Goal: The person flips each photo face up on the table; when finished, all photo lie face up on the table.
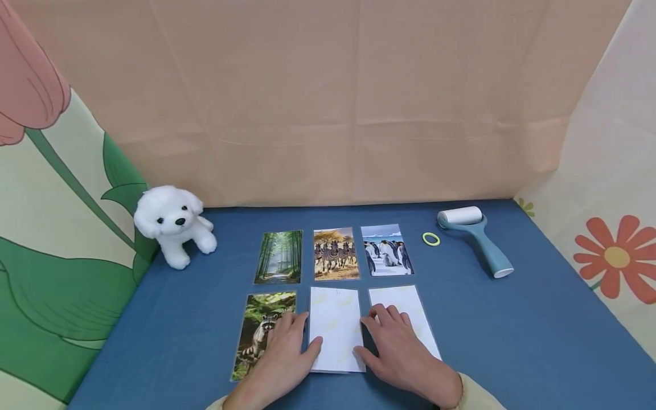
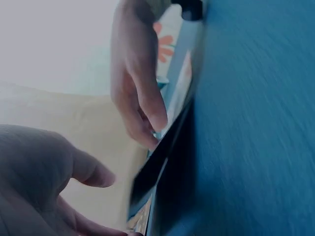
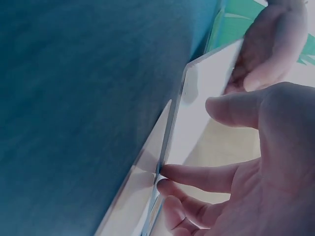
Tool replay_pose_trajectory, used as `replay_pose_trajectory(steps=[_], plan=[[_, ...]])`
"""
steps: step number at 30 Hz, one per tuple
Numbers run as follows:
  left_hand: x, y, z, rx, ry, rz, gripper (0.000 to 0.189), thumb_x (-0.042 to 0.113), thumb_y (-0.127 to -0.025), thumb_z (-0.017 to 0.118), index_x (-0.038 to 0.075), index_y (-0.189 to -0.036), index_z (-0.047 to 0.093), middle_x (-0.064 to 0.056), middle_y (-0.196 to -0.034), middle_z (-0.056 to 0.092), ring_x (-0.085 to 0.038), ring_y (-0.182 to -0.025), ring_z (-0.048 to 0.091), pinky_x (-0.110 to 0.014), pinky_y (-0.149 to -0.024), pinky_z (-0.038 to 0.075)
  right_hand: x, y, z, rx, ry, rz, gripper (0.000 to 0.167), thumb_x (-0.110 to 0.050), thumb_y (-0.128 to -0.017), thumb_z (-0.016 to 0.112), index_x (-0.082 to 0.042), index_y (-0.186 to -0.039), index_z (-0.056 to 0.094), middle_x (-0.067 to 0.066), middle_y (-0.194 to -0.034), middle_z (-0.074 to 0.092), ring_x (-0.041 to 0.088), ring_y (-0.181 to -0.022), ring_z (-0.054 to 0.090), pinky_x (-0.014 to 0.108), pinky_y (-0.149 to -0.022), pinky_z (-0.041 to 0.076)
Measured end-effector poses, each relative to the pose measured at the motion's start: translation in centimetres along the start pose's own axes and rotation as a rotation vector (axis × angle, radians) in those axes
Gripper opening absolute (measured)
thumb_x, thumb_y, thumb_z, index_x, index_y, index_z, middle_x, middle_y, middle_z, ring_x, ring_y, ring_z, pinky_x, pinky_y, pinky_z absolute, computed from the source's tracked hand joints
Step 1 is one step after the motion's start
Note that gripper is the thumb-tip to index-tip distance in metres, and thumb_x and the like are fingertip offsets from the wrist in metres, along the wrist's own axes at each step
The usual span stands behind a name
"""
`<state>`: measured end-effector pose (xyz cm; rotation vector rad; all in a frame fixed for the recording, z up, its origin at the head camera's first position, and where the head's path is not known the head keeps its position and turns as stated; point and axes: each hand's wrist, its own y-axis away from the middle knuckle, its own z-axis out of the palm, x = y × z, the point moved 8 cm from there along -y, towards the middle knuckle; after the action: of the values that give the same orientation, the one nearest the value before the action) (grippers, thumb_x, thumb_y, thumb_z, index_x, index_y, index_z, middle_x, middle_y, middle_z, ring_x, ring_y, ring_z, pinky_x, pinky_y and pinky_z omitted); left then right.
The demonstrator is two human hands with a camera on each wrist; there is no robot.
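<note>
A white-backed card [image 1: 335, 327] lies face down in the middle of the near row, between my two hands. My left hand [image 1: 281, 360] is at its left edge, fingertips beside the edge and the wrist crossing a raccoon picture card [image 1: 252, 327]. At its right edge is my right hand [image 1: 402, 356], which partly covers a second white-backed card [image 1: 402, 299]. In the right wrist view, the index fingertip meets the edge of the middle card [image 3: 197, 113], while the thumb stands off its face. The left thumb [image 2: 96, 172] also stands apart from the card in the left wrist view.
Behind lie a bamboo forest card [image 1: 279, 256], a zebra card [image 1: 335, 253] and a penguin card [image 1: 388, 250]. A yellow-green ring [image 1: 425, 240] and a lint roller [image 1: 482, 236] are at the right. At the back left sits a white plush dog [image 1: 176, 228].
</note>
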<state>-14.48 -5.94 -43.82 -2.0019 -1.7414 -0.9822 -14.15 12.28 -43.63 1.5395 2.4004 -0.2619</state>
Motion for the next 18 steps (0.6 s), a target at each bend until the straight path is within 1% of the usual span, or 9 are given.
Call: replay_pose_trajectory(steps=[3,5,6,9,13,16,18], plan=[[0.9,0.1,-0.4,0.000,0.110,0.051,0.054,0.027,-0.101,0.062,-0.006,-0.141,0.048,-0.010,-0.114,0.052,-0.031,-0.108,0.053,-0.054,-0.091,0.042,0.0,-0.2,-0.1,-0.003,-0.057,0.012,0.045,-0.039,-0.092,0.073,-0.003,-0.118,0.071,0.008,-0.116,0.058,0.025,-0.101,0.047,0.049,-0.085,0.039],[1.7,0.1,-0.7,0.007,0.184,0.108,0.049,0.025,-0.103,0.060,-0.005,-0.140,0.048,-0.007,-0.109,0.054,-0.027,-0.103,0.056,-0.048,-0.085,0.046,0.2,-0.3,-0.3,-0.011,-0.110,0.032,0.042,-0.037,-0.094,0.072,-0.003,-0.118,0.071,0.008,-0.116,0.058,0.025,-0.102,0.047,0.051,-0.086,0.039],[2.1,0.1,-0.9,0.010,0.214,0.134,0.047,0.023,-0.103,0.059,-0.005,-0.139,0.048,-0.006,-0.107,0.055,-0.023,-0.097,0.056,-0.045,-0.081,0.047,0.2,-0.4,-0.4,-0.014,-0.140,0.042,0.041,-0.036,-0.095,0.070,-0.003,-0.118,0.071,0.008,-0.117,0.059,0.025,-0.103,0.048,0.051,-0.087,0.038],[3.2,0.0,-0.9,-0.006,0.305,0.175,0.042,0.026,-0.106,0.055,-0.002,-0.138,0.048,-0.004,-0.108,0.058,-0.019,-0.098,0.058,-0.041,-0.081,0.049,0.4,-0.4,-0.6,-0.017,-0.235,0.070,0.039,-0.035,-0.100,0.064,-0.003,-0.122,0.069,0.007,-0.117,0.061,0.026,-0.106,0.051,0.054,-0.088,0.038],[4.6,-0.2,-0.4,-0.042,0.359,0.233,0.040,0.031,-0.110,0.045,0.002,-0.137,0.051,-0.004,-0.111,0.061,-0.023,-0.103,0.061,-0.044,-0.085,0.049,0.7,-0.3,-1.0,-0.006,-0.375,0.095,0.041,-0.035,-0.107,0.052,-0.004,-0.129,0.066,0.006,-0.121,0.065,0.029,-0.112,0.055,0.060,-0.094,0.036],[5.6,-0.4,0.2,-0.066,0.355,0.294,0.043,0.036,-0.112,0.037,0.005,-0.135,0.055,-0.003,-0.109,0.063,-0.025,-0.101,0.062,-0.043,-0.085,0.048,0.9,-0.2,-1.4,-0.010,-0.493,0.118,0.048,-0.041,-0.109,0.042,-0.006,-0.137,0.061,0.005,-0.127,0.065,0.028,-0.117,0.058,0.061,-0.100,0.037],[5.9,-0.5,0.9,-0.088,0.352,0.314,0.048,0.039,-0.112,0.033,0.005,-0.133,0.058,-0.003,-0.107,0.062,-0.025,-0.099,0.062,-0.042,-0.085,0.048,1.1,0.0,-1.6,-0.026,-0.572,0.142,0.054,-0.047,-0.109,0.037,-0.008,-0.143,0.056,0.006,-0.129,0.064,0.027,-0.118,0.059,0.060,-0.102,0.039]])
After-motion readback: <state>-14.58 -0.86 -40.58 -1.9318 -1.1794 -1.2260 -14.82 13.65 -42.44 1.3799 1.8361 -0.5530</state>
